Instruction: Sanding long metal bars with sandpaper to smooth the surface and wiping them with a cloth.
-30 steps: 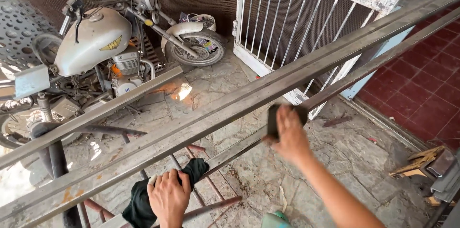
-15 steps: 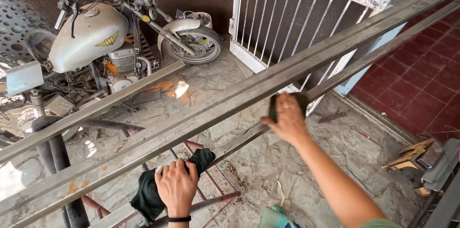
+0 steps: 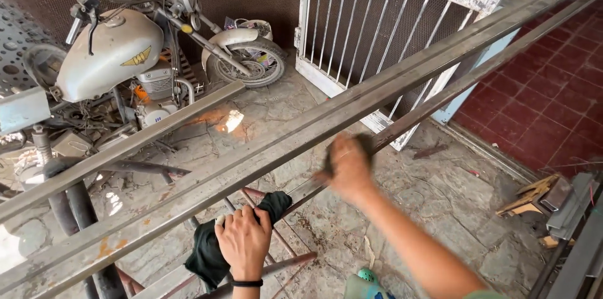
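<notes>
1. Hands: the left hand (image 3: 244, 239) is clenched around a dark rag (image 3: 210, 252), pressing it on a thin bar (image 3: 440, 101) near the bottom edge.
2. The right hand (image 3: 347, 167), blurred, grasps a dark pad (image 3: 361, 145) against the same thin bar, further right and farther away.
3. A wide steel beam (image 3: 377, 95) runs diagonally from near left to far right, just beside the thin bar.
4. A grey motorcycle (image 3: 119, 60) stands far left on the stone floor (image 3: 440, 211).
5. A white gate (image 3: 377, 29) stands behind the beam.
6. Red tiles (image 3: 559, 98) lie at right.
</notes>
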